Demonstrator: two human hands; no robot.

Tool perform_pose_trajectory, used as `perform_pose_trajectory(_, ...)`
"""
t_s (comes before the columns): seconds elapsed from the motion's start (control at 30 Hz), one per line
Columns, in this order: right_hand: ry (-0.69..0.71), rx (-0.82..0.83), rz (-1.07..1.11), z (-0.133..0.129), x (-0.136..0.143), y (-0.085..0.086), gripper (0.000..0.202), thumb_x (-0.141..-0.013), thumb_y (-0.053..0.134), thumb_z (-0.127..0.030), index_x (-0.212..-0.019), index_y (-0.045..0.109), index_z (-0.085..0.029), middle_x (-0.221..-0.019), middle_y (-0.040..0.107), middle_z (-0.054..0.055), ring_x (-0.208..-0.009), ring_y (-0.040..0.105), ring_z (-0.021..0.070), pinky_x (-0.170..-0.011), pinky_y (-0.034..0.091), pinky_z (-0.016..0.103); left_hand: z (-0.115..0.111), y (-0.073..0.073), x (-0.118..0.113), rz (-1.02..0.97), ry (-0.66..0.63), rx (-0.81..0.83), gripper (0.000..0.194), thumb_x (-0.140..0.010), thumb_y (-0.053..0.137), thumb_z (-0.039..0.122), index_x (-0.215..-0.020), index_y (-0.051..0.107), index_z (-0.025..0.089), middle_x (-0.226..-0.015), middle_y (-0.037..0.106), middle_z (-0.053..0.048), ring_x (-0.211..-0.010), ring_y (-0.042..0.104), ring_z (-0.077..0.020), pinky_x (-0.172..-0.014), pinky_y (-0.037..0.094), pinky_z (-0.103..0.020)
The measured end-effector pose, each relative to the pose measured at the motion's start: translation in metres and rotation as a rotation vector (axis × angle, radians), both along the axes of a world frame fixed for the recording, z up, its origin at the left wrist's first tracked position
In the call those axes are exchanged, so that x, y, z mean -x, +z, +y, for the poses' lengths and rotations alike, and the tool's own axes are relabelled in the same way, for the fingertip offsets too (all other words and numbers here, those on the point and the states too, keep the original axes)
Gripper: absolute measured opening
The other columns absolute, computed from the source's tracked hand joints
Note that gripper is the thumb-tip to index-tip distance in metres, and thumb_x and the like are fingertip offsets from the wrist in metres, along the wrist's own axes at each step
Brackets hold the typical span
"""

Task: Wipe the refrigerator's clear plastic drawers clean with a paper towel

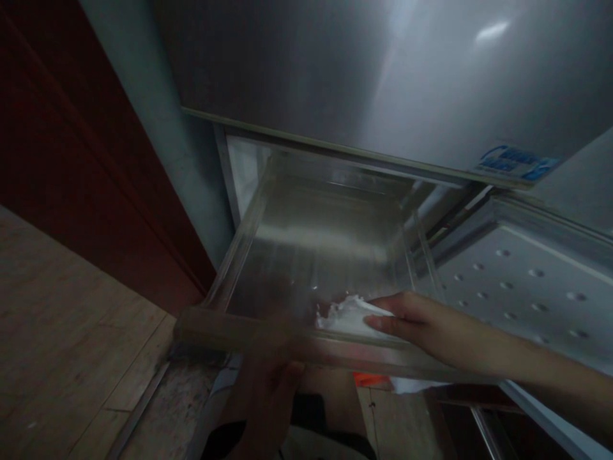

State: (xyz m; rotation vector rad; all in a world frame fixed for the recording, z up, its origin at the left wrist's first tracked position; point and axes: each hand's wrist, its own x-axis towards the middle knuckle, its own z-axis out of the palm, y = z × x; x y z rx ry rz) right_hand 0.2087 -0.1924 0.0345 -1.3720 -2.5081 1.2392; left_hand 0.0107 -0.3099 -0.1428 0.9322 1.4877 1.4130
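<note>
A clear plastic refrigerator drawer (205,322) is pulled out in front of me, its inside see-through and smeared with light streaks. My right hand (407,319) pinches a crumpled white tissue or cloth (352,313) between thumb and fingers, just inside the drawer's front wall. At the lower middle, my left hand (280,377) is curled at the front edge of the drawer. Blur smears its fingers, but they appear to grip that edge.
Above the drawer is a metallic refrigerator door (335,76) with a blue label (520,161). An open lower door (522,281) with a dimpled inner panel stands to the right. A dark red door frame (96,166) rises at left, over floor tiles (71,332).
</note>
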Motion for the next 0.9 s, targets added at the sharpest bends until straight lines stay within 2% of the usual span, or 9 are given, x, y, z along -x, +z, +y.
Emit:
perform_pose_trajectory(0.17,0.111,0.24,0.128,0.002,0.067,0.004,0.032,-0.094,0.047,-0.038,-0.084,0.068,-0.016,-0.071,0.059,0.0,-0.067,0.049,0.013,-0.065,0.043,0.026,-0.003,-0.01,-0.005,0.012,0.111,0.025,0.051,-0.072,0.068,0.067,-0.077,0.079,0.017,-0.078,0.076,-0.01,-0.076,0.069,-0.0259,-0.075,0.058,-0.035)
perform_pose_trajectory(0.27,0.197,0.324,0.163,0.01,0.102,0.0,0.027,-0.096,0.047,-0.03,-0.081,0.063,-0.015,-0.067,0.05,-0.003,-0.065,0.043,0.0108,-0.063,0.04,0.024,-0.004,-0.011,-0.012,0.024,0.19,0.057,0.055,-0.073,0.065,0.069,-0.079,0.078,0.017,-0.078,0.075,-0.011,-0.076,0.069,-0.026,-0.073,0.057,-0.036)
perform_pose_trajectory(0.4,0.316,0.368,0.206,0.022,0.119,-0.011,0.025,-0.097,0.046,-0.028,-0.08,0.059,-0.014,-0.07,0.049,-0.003,-0.067,0.043,0.0101,-0.067,0.04,0.024,-0.006,-0.008,-0.017,0.039,0.226,0.065,0.058,-0.071,0.066,0.071,-0.085,0.079,0.016,-0.086,0.076,-0.012,-0.086,0.07,-0.0281,-0.078,0.057,-0.036)
perform_pose_trajectory(0.5,0.364,0.387,0.285,0.027,0.106,-0.016,0.02,-0.094,0.051,-0.03,-0.084,0.059,-0.015,-0.078,0.055,-0.002,-0.074,0.048,0.011,-0.075,0.042,0.026,-0.006,-0.009,-0.012,0.025,0.209,0.07,0.062,-0.069,0.066,0.074,-0.085,0.079,0.016,-0.088,0.077,-0.013,-0.089,0.071,-0.0289,-0.082,0.057,-0.037)
perform_pose_trajectory(0.6,0.267,0.394,0.29,0.027,0.082,-0.013,0.026,-0.093,0.051,-0.039,-0.086,0.06,-0.016,-0.077,0.055,-0.002,-0.069,0.047,0.0102,-0.068,0.042,0.024,-0.006,-0.009,-0.007,-0.008,0.095,0.082,0.059,-0.067,0.069,0.073,-0.08,0.079,0.016,-0.085,0.077,-0.013,-0.085,0.071,-0.0285,-0.08,0.058,-0.036)
perform_pose_trajectory(0.67,0.212,0.376,0.236,0.025,0.063,-0.005,0.032,-0.092,0.051,-0.047,-0.086,0.061,-0.016,-0.074,0.054,-0.003,-0.066,0.046,0.0101,-0.064,0.041,0.023,-0.005,-0.007,-0.007,-0.032,0.064,0.075,0.058,-0.067,0.069,0.073,-0.079,0.079,0.017,-0.086,0.078,-0.012,-0.085,0.072,-0.0285,-0.079,0.059,-0.036)
perform_pose_trajectory(0.8,0.169,0.217,0.008,0.019,0.019,0.015,0.045,-0.093,0.045,-0.057,-0.086,0.065,-0.018,-0.079,0.062,0.002,-0.073,0.056,0.0147,-0.071,0.047,0.027,-0.005,0.0,-0.011,-0.054,0.097,0.086,0.059,-0.069,0.064,0.076,-0.075,0.078,0.018,-0.082,0.077,-0.011,-0.08,0.072,-0.0277,-0.075,0.059,-0.035)
perform_pose_trajectory(0.9,0.054,0.023,-0.1,0.012,-0.015,0.026,0.047,-0.089,0.048,-0.061,-0.083,0.071,-0.021,-0.08,0.07,0.005,-0.077,0.064,0.0192,-0.074,0.052,0.031,-0.005,0.002,-0.012,-0.043,0.097,0.098,0.056,-0.068,0.066,0.074,-0.07,0.078,0.019,-0.072,0.075,-0.01,-0.071,0.069,-0.025,-0.066,0.058,-0.032)
